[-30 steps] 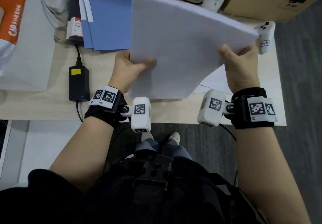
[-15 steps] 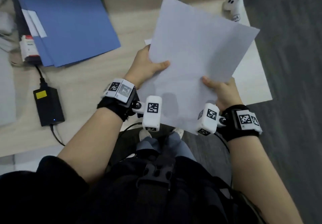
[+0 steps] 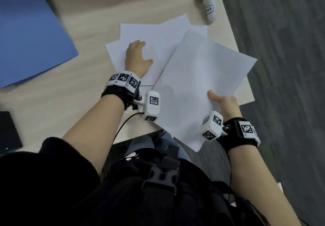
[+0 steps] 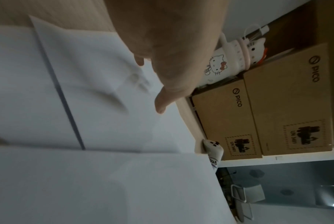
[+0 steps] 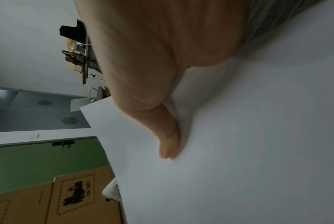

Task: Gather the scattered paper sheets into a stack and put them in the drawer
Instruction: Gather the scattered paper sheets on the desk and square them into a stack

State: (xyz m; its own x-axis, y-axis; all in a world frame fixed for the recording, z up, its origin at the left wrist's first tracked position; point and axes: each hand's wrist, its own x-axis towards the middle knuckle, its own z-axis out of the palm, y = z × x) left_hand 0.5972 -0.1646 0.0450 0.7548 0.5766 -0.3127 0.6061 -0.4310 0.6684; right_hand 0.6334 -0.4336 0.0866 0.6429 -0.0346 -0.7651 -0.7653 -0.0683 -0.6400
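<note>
A white paper stack (image 3: pixel 202 88) hangs over the desk's near right corner, pinched at its lower right edge by my right hand (image 3: pixel 223 101), thumb on top (image 5: pixel 168 136). The same stack (image 5: pixel 248 151) fills the right wrist view. Several loose white sheets (image 3: pixel 158 37) lie fanned on the wooden desk (image 3: pixel 70 102) beyond it. My left hand (image 3: pixel 137 57) lies flat on those loose sheets (image 4: pixel 97 91) with fingers spread and straight. No drawer shows in any view.
A blue folder (image 3: pixel 29 37) lies at the far left of the desk. A white controller (image 3: pixel 207 1) sits near the far right corner, and a black power adapter (image 3: pixel 8 131) at the left edge. Cardboard boxes (image 4: pixel 277 106) and a cartoon-cat bottle (image 4: pixel 229 66) stand behind. Grey carpet lies right.
My left hand has let go of the stack and moved forward onto the loose sheets on the desk. The right hand alone now holds the stack, lower and nearer the desk edge.
</note>
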